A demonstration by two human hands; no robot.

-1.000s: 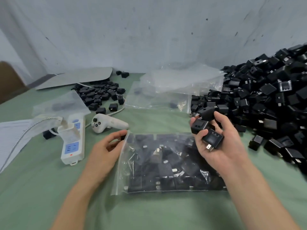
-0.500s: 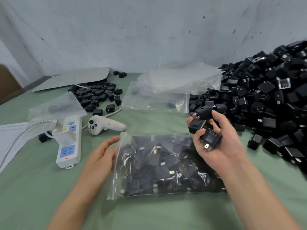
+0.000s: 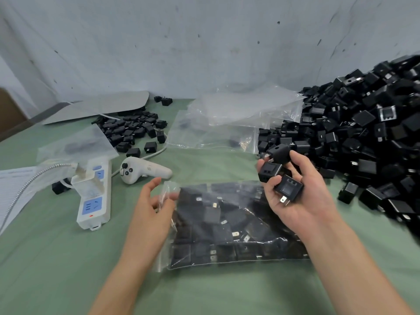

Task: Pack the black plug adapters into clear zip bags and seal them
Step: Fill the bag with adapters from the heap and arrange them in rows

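Observation:
A clear zip bag (image 3: 227,226) full of black plug adapters lies flat on the green cloth in front of me. My left hand (image 3: 151,210) is at the bag's left open end, and its fingers pinch the plastic edge there. My right hand (image 3: 297,192) hovers over the bag's right end, palm up, gripping three black plug adapters (image 3: 287,186). A big heap of loose black adapters (image 3: 368,142) rises on the right.
Empty clear bags (image 3: 234,119) lie at the back centre. A white power strip (image 3: 94,194) and a white handheld controller (image 3: 145,170) sit at the left, with a smaller pile of adapters (image 3: 134,130) behind them. Papers (image 3: 11,192) lie at the far left edge.
My left hand has moved from the bag's top-left corner down its left edge and taken hold of the plastic. The right hand has kept its adapters and barely shifted.

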